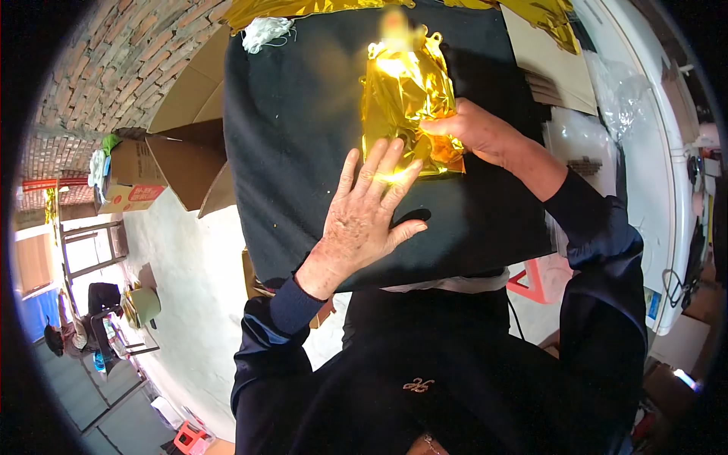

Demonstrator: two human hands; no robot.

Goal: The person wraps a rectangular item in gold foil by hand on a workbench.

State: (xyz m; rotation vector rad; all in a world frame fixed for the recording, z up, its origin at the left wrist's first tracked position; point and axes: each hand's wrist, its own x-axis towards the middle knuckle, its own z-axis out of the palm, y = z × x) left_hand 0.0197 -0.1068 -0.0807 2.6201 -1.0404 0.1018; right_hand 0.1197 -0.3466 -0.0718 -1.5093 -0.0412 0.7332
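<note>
The left hand (364, 220) lies flat and fully open, palm down, with its fingertips (396, 150) pressing the near edge of the gold foil piece (406, 91); it grips nothing. The right hand (474, 130) is closed around the right edge of the same foil, fingers curled over it. The foil lies crumpled on the middle of the black bench (296, 152), towards its far side. Risk: the foil looks thin and slick, so a pull from the right hand against the flat left hand could tear it or slide it out from under the fingertips. Glare on the foil hides its creases, so a fold could set crooked. Further out, a white string bundle (267, 32) lies at the far left corner and more gold foil (303, 7) along the far edge; a sweeping movement could push either off. Cardboard sheets (550, 64) lie far right.
</note>
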